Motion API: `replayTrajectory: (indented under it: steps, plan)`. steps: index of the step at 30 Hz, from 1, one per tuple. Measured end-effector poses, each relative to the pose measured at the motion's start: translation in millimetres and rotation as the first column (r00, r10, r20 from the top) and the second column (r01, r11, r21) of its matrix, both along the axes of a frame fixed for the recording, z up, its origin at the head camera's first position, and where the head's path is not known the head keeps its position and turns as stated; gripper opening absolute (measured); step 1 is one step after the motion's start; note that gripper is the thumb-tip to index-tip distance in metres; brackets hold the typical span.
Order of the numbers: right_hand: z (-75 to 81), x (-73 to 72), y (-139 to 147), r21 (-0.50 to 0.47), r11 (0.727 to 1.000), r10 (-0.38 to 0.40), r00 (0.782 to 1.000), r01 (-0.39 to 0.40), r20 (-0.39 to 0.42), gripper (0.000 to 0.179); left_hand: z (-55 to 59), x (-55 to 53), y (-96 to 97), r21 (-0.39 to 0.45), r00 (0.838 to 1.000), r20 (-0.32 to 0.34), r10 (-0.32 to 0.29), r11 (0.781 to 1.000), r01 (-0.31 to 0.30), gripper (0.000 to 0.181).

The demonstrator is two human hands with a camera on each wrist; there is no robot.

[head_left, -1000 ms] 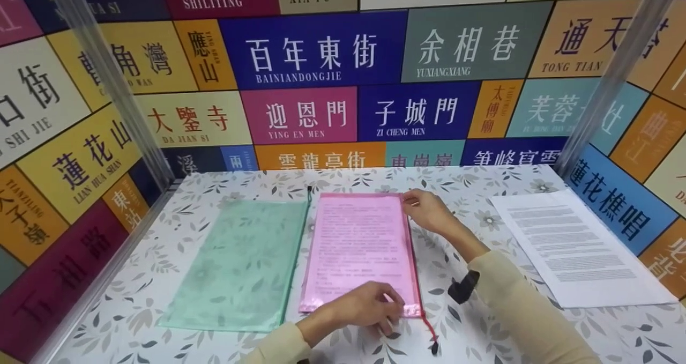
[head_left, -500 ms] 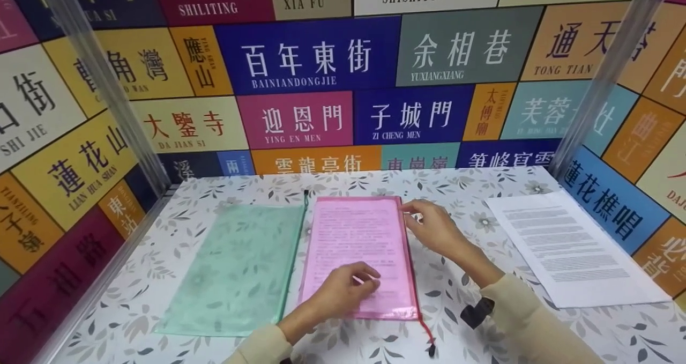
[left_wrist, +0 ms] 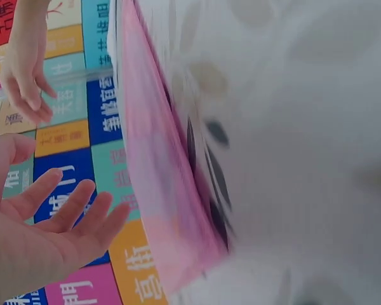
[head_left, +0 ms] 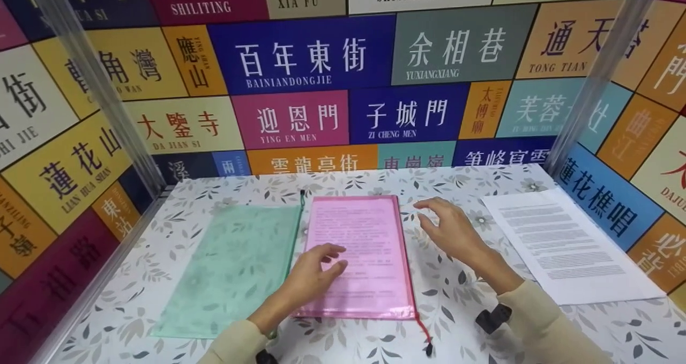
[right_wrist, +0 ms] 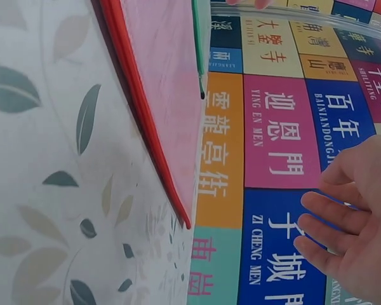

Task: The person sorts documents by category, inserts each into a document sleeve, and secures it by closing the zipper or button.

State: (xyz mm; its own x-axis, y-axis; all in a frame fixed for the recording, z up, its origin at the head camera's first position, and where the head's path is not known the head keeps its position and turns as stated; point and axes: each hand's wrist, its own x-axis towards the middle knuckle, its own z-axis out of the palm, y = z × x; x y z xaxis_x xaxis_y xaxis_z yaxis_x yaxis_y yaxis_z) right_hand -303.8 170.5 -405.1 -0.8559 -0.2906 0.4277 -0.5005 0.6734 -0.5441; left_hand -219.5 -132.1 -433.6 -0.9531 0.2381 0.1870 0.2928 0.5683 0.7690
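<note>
A pink zip document pouch lies flat mid-table with a printed page visible through it. Its red zip edge runs down the right side, and a red cord with a black end hangs off the near corner. Above the pouch's lower left part hovers my left hand, fingers loosely bent around nothing. Just right of the pouch's upper right corner, my right hand is apart from it, thumb and fingers spread. Both wrist views show the hands holding nothing. Left of the pink pouch lies a green zip pouch, its near right corner partly behind my left arm.
A stack of white printed sheets lies at the right of the table. The tabletop has a leaf-patterned cover. Colourful sign-covered walls and clear corner posts stand behind and at the sides.
My right hand has let go of the pink pouch's upper right corner and drawn off to the right. My left hand has lifted from its near edge and moved up and left.
</note>
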Motion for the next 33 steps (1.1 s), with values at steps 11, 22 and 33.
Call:
replayTrajectory:
  steps: [11,22,33]
  plan:
    - [-6.6,4.6,30,0.063,0.997,-0.041,0.994,0.047,-0.100,0.028,-3.9,0.1,-27.7,-0.191,0.986,-0.121,0.116,0.972,-0.138,0.036]
    - [-14.3,1.8,74,0.140,0.984,-0.081,0.973,0.113,-0.215,0.027,3.3,-5.1,-60.4,-0.337,0.954,-0.154,0.259,0.893,-0.297,0.052]
    - [-21.8,-0.7,133,0.329,0.914,-0.169,0.961,0.235,-0.217,0.043,-2.9,-15.0,-91.9,-0.488,0.965,-0.003,0.261,0.842,-0.229,0.085]
